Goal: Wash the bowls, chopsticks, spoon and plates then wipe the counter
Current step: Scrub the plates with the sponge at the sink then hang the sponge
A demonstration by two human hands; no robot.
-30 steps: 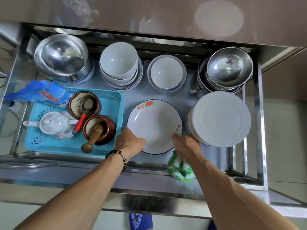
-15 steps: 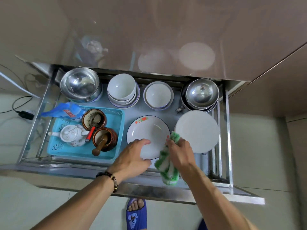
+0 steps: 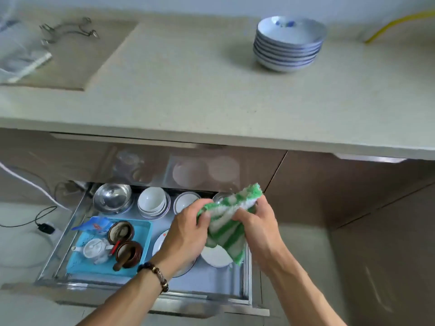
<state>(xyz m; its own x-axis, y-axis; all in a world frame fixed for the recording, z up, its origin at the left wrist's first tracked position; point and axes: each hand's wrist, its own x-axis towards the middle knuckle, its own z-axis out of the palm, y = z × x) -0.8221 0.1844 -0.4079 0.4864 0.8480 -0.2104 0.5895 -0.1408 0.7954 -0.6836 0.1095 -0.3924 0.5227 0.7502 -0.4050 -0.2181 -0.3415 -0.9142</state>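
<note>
Both hands hold the green-white striped cloth (image 3: 224, 222) up over the open drawer (image 3: 211, 300). Left hand (image 3: 188, 229) pinches the cloth's left edge w/ thumb and curled fingers; right hand (image 3: 257, 225) is curled round its right side. Cloth hangs bunched btwn them, upper corner sticking up past the right hand.

Around: pale counter (image 3: 188, 95) above, w/ a stack of blue-rimmed bowls (image 3: 288, 47) at back right and a wire rack (image 3: 68, 30) plus a blurred clear bag at back left. Yellow hose (image 3: 397, 23) at far right. In the drawer: steel bowl (image 3: 112, 196) back left, stack of white bowls (image 3: 153, 202) next to it, 1 more white bowl (image 3: 184, 201) partly behind the left hand. Blue tray (image 3: 138, 234) front left carries a white teapot (image 3: 94, 251) and 2 brown pots (image 3: 124, 243), 1 w/ a pestle. Hands and cloth block most of the flowered plate (image 3: 162, 241) and the white plates (image 3: 215, 256) right of it; steel bowls back right almost hidden.

Vs 0.5 s ago: left hand has left the flowered plate and now grips the cloth too; cloth is lifted higher; the view has tipped up, so the counter shows.
</note>
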